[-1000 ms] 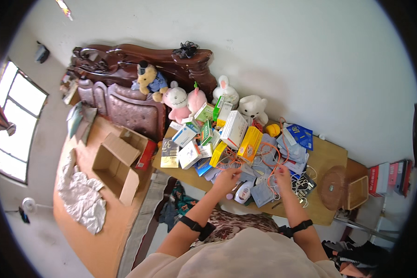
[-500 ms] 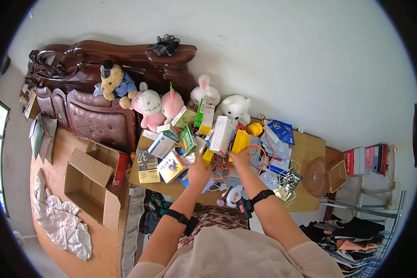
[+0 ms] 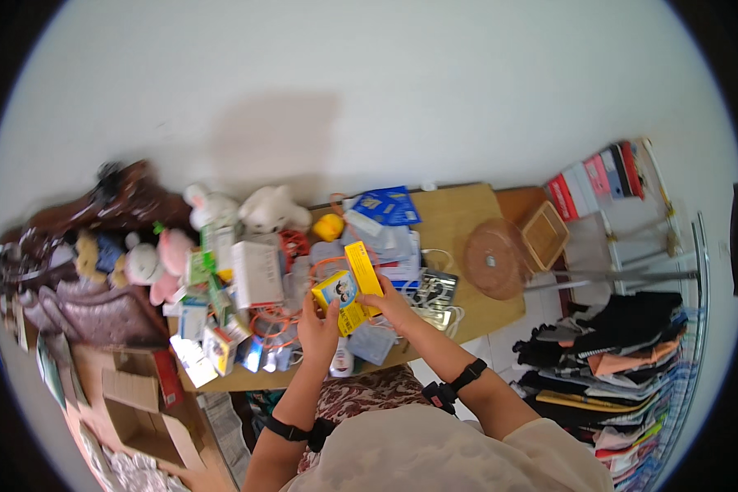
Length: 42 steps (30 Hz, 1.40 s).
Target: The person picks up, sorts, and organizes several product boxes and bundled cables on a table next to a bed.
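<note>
My left hand (image 3: pixel 317 330) grips a yellow box with a blue picture panel (image 3: pixel 337 289), its thumb lying across the front. My right hand (image 3: pixel 392 307) closes on the lower end of a narrow yellow box (image 3: pixel 361 267), which stands tilted beside the first. The two boxes touch or overlap, held above the table's front part. Left of them lies a heap of cartons, with a large white carton (image 3: pixel 258 275) closest to the hands. Orange cable (image 3: pixel 272 328) winds through the heap, and a grey pouch (image 3: pixel 371 344) lies below the right hand.
Plush toys, among them a white bear (image 3: pixel 274 210), line the back left. A brown round lid (image 3: pixel 494 257) and a wooden tray (image 3: pixel 544 235) are at the right. An open cardboard box (image 3: pixel 139 422) sits at lower left; a clothes rack (image 3: pixel 607 361) stands at right.
The view has swung right. Both hands have lifted their yellow boxes from the pile and brought them together, and the left one's picture panel now shows.
</note>
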Available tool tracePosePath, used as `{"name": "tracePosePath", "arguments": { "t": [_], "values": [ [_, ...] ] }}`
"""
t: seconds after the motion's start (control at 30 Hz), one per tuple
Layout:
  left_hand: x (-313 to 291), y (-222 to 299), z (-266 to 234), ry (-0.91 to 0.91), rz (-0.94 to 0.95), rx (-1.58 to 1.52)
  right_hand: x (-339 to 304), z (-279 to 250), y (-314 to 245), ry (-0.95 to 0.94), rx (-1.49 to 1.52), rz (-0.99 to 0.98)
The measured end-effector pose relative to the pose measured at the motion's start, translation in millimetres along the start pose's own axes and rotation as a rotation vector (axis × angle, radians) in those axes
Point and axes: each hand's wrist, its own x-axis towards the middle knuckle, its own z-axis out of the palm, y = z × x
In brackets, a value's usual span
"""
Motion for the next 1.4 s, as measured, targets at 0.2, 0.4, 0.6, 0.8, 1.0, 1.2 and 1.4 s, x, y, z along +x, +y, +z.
{"name": "tracePosePath", "arguments": {
  "t": [0.2,0.4,0.6,0.8,1.0,1.2,1.4],
  "values": [
    [18,26,125,-0.341,0.021,0.079,-22,-107,-3,0.355,0.055,-0.153],
    [16,62,270,-0.579,0.068,0.107,-18,-244,8,0.699,-0.180,-0.201],
    [32,62,320,-0.616,0.070,0.260,10,-273,7,0.716,-0.217,-0.163],
    [22,44,326,-0.637,0.314,0.469,54,-277,69,0.435,-0.156,-0.189],
    [6,61,277,-0.581,0.296,0.194,23,-279,31,0.494,-0.125,-0.060],
    [29,40,121,-0.114,0.262,0.118,12,-235,12,1.170,-1.140,-0.344],
    [47,10,-48,0.654,0.191,0.617,11,-97,4,0.393,-0.773,-0.592]
  ]
}}
